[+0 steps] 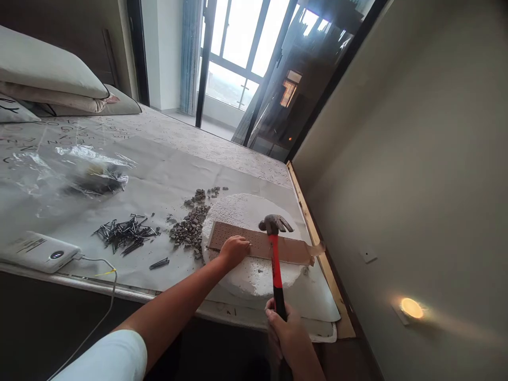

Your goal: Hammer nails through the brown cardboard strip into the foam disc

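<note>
My right hand (286, 324) is wrapped round the red and black handle of a claw hammer (277, 264). The hammer's head is over the right half of a brown board (293, 250); I cannot tell whether it touches. Rows of small dark dots cover the board's left part. It lies across a round white foam block (242, 203). On the board's front edge rests my left hand (236, 250), its fingers closed in a pinch; what they hold, if anything, is too small to name. Left of the foam, a pile of nails (126, 233) lies loose.
Grey gravel-like bits (190, 227) lie beside the foam. A few nails (159, 263) sit apart from the pile. Further left are a clear plastic bag (91, 172) and a white power bank (42, 251) with a cable (113, 288). A wooden rail (305, 201) edges the bed's right side.
</note>
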Tool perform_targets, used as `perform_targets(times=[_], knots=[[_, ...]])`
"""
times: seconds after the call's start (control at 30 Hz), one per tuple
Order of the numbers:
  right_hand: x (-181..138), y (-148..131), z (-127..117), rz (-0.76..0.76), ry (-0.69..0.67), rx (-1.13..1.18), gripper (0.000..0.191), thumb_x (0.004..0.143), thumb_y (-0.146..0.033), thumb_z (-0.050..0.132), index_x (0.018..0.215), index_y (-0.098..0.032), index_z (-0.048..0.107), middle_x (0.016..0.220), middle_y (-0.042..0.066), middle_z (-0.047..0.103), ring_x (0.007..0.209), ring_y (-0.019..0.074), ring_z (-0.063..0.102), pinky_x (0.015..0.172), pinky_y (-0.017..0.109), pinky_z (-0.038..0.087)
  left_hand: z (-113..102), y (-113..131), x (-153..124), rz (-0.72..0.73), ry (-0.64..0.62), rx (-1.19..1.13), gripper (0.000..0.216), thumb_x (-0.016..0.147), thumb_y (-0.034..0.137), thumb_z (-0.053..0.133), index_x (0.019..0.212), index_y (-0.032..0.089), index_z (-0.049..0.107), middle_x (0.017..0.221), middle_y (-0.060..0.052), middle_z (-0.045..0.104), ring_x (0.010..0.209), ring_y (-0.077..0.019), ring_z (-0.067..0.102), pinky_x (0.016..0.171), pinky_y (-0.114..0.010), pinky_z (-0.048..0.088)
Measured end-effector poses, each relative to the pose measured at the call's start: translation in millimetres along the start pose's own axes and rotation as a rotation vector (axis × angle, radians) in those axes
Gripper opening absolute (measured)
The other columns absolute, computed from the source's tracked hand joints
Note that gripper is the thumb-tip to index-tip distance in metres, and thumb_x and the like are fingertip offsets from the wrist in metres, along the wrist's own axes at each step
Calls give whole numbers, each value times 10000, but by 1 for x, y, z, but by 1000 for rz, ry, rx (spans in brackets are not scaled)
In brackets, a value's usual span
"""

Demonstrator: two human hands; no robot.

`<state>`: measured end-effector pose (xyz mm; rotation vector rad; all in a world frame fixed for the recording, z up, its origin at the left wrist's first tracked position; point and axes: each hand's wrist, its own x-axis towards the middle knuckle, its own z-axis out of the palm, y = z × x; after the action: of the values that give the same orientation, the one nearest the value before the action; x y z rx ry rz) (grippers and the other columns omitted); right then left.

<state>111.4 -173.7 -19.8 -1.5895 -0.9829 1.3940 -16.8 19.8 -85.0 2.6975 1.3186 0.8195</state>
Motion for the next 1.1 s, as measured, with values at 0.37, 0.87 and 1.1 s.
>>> perform_targets(times=[0.37, 0.87, 1.1], knots=[[-1, -6, 0, 44, -30, 3, 159, 670, -336, 520, 693, -202, 437, 358, -145, 258, 278, 37, 208, 277, 164, 191, 1, 0, -1, -19, -14, 3, 291, 850, 190, 467, 619, 154, 641, 653, -50, 630, 662, -149, 561, 688, -284, 418], [1, 0, 4, -5, 21, -10, 152, 644, -323, 454, 729, -197, 458, 338, -143, 268, 246, 48, 249, 262, 158, 172, 4, 1, 0, 5, -40, 37, 272, 844, 187, 475, 647, 145, 658, 675, -63, 638, 693, -170, 574, 713, -310, 419], [0, 0, 5, 21, -13, -31, 143, 649, -325, 478, 705, -195, 461, 334, -144, 270, 237, 41, 214, 264, 174, 171, 3, 1, 0, 1, -28, 22, 278, 848, 176, 462, 651, 141, 655, 672, -65, 629, 681, -158, 568, 705, -297, 421]])
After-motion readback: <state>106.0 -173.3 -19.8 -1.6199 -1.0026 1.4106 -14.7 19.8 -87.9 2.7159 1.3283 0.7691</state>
